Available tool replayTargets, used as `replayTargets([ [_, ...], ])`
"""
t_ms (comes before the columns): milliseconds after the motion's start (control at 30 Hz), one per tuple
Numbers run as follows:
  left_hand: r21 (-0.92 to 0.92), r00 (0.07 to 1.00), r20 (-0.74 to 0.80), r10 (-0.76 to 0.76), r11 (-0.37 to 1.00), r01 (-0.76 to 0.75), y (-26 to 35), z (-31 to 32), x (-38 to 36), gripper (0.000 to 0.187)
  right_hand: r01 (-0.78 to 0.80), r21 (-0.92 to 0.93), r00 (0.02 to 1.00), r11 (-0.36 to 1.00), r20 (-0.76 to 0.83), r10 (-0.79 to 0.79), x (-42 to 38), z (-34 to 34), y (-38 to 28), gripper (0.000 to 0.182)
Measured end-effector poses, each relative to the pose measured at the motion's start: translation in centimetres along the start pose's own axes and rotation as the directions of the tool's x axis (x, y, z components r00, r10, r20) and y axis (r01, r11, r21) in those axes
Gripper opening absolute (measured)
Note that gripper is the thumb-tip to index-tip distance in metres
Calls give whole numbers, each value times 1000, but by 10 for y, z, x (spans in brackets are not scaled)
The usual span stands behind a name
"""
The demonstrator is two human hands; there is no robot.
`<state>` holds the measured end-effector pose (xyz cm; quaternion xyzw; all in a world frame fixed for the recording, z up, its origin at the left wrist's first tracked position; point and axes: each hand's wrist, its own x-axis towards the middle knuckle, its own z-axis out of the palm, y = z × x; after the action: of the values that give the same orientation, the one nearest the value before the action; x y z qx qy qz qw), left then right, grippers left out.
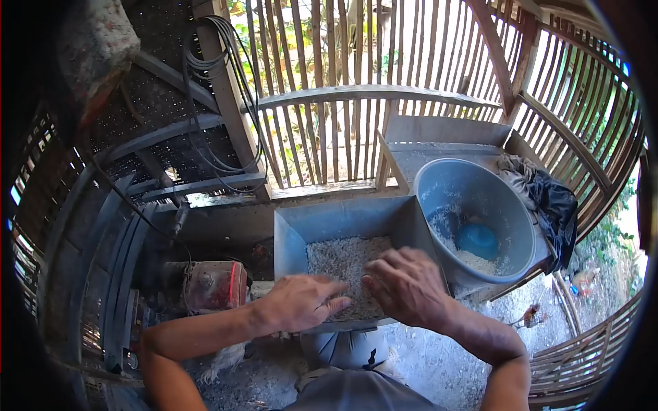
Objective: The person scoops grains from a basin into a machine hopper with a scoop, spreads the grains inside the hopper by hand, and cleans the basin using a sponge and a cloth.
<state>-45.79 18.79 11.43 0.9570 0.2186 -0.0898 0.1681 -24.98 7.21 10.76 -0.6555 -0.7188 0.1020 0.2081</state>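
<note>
Both forearms reach forward from the bottom of the view into a grey metal hopper [343, 222]. Lying palm-down at the near edge of that hopper, the left hand [301, 301] has its fingers [336, 305] stretched out flat and close together, touching the heap of pale ground grain [343, 264] inside. Just beside it, the right hand [404, 284] rests palm-down on the same grain, its fingers [377, 267] slightly curled and loosely spread; neither hand grips anything. The grain fills the hopper's floor from the hands back toward its rear wall. Left of the hopper and lower down sits a red engine [209, 284]. Right of the hopper, touching its side, stands a blue plastic basin [476, 222] with more pale grain and a small blue bowl [478, 241] in it. Beyond the basin a dark cloth [552, 202] is draped. Farthest off, a bamboo slat wall [356, 75] closes the space, with black cables [219, 82] looped on a post.
</note>
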Motion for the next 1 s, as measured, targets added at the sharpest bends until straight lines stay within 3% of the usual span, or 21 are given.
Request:
replayTargets([
  [33, 30, 950, -289, 118, 993, -114, -3, 4, -6, 49, 62, -35, 993, 997, -102, -65, 3, -12, -5, 37],
  [67, 91, 807, -546, 226, 973, -211, -5, 8, -12, 48, 117, -72, 971, 991, -202, -129, 3, -16, -8, 39],
  [100, 83, 864, -465, 192, 981, -174, -7, 14, -13, 46, 122, -68, 968, 990, -214, -134, 6, -8, 0, 40],
  [200, 99, 972, -224, 75, 994, -54, -20, 40, -9, 40, -99, 63, 953, 993, 294, 76, 7, 15, 17, 37],
  [233, 19, 887, -438, 146, 988, -153, -21, 44, -9, 36, 207, -134, 978, 969, -1, -209, 6, 16, 21, 37],
  [267, 34, 840, -521, 151, 987, -157, -20, 37, -10, 36, 266, -372, 948, 889, -64, -311, 14, 3, 20, 35],
  [333, 75, 725, -667, 170, 984, -162, -21, 7, -8, 36, 157, -60, 980, 986, -116, -163, 25, -20, 22, 26],
  [367, 100, 694, -696, 187, 981, -163, -28, 12, 0, 38, 137, -114, 984, 984, 133, -122, 26, -2, 43, 26],
  [433, 205, 953, -287, 92, 978, -33, -28, 20, 4, 41, 149, -242, 822, 959, 569, 16, 43, 48, 97, 28],
  [467, 273, 998, -62, 0, 962, 17, -31, 25, 7, 42, 175, -183, 905, 967, 417, -85, 49, 40, 89, 29],
  [500, 201, 868, -475, 143, 978, -51, -32, 36, 10, 49, 209, -119, 950, 971, 261, -173, 51, 30, 76, 29],
  [533, 136, 913, -406, 48, 991, 8, -39, 39, 14, 50, 247, -50, 965, 968, 101, -241, 51, 24, 67, 29],
  [600, 38, 962, -244, -123, 990, 136, -36, 5, 30, 51, 56, -212, 990, 976, 138, -27, 73, 13, 65, 34],
  [667, 178, 971, -52, -235, 954, 241, -43, 11, 58, 48, -98, -362, 932, 927, 293, 213, 99, 19, 73, 33],
  [700, 254, 954, 35, -296, 926, 278, -46, 13, 71, 46, -5, -391, 901, 920, 398, 174, 106, 30, 81, 29],
  [733, 236, 964, 71, -257, 943, 234, -49, 16, 81, 45, 89, -412, 855, 907, 499, 142, 111, 39, 90, 26],
  [800, 195, 973, 148, -175, 970, 145, -54, 18, 94, 44, 395, -351, 797, 849, 590, -127, 116, 75, 106, 22],
  [867, -53, 993, 119, 0, 999, 7, -72, 25, 102, 43, 452, -247, 747, 857, 630, -212, 122, 85, 111, 23],
  [900, -172, 993, 86, 81, 983, -66, -76, 20, 99, 43, 360, -147, 802, 922, 554, -225, 116, 74, 100, 23],
  [933, -149, 998, 39, 41, 988, -35, -80, 18, 93, 43, 269, -33, 853, 963, 472, -222, 105, 59, 93, 23],
  [1000, -108, 998, -53, -31, 994, 25, -60, -3, 60, 42, 172, -62, 894, 983, 428, -130, 85, 29, 78, 24],
])
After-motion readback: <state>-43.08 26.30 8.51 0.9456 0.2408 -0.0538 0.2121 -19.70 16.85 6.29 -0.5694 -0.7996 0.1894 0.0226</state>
